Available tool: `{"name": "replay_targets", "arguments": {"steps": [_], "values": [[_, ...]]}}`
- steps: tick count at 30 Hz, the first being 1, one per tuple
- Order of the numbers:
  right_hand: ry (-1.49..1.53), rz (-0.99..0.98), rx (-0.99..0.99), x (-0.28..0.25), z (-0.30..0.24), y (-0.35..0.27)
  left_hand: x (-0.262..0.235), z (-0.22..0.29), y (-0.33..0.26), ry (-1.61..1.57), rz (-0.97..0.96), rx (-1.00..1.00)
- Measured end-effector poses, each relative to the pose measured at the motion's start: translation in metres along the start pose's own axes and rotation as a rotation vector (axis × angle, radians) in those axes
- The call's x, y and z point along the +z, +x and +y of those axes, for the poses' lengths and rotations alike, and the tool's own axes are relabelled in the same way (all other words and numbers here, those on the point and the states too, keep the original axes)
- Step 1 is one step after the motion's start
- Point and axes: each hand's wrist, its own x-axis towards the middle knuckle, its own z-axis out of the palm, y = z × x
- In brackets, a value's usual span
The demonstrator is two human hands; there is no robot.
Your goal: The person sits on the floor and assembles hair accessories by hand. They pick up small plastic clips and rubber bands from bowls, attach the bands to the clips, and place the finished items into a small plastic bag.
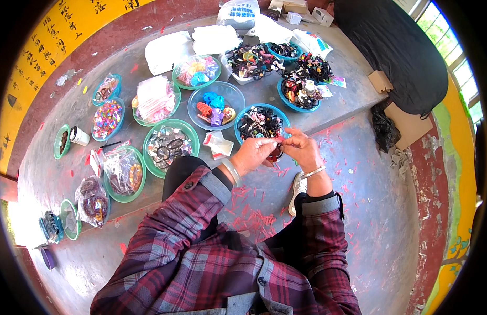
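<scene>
My left hand (254, 155) and my right hand (304, 151) meet fingertip to fingertip, both closed in a pinch. A bit of pinkish red shows between the fingertips, too small to name. Below them hangs something dark with a red part (275, 155), mostly hidden by the fingers. Just beyond my hands is a blue bowl (238, 126) heaped with black hair ties (260, 124) bearing small ornaments. Left of my left hand lie small white packets with red edges (218, 145). A silvery bangle circles each wrist.
Several bowls crowd the raised grey slab, including a green bowl (147, 157) of dark bands and a clear basin (193, 116) of bright hair ties. White bags (169, 51) lie behind. Red scraps (259, 223) litter the lower floor. A black-covered bulk (395, 52) stands far right.
</scene>
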Motion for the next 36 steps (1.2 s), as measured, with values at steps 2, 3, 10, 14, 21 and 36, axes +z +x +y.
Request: {"name": "replay_targets", "arguments": {"steps": [2,3,10,14,21,36], "values": [[0.004,-0.024,0.006,0.002,0.0,0.001,-0.001,-0.003,-0.001,0.037,-0.007,0.0],[-0.034,-0.03,-0.024,0.003,-0.001,0.0,-0.001,-0.004,-0.001,0.055,-0.012,0.007],[0.125,-0.11,0.079,0.004,0.004,0.0,-0.002,-0.007,0.0,0.08,-0.025,0.004],[0.248,-0.047,0.123,0.003,0.004,-0.001,0.001,-0.008,0.002,0.0,0.025,0.048],[-0.117,-0.106,0.07,0.006,-0.001,-0.002,-0.001,-0.015,0.001,0.05,-0.049,-0.005],[-0.222,-0.147,-0.052,0.008,-0.013,-0.006,-0.003,-0.01,0.003,-0.205,0.009,-0.092]]}}
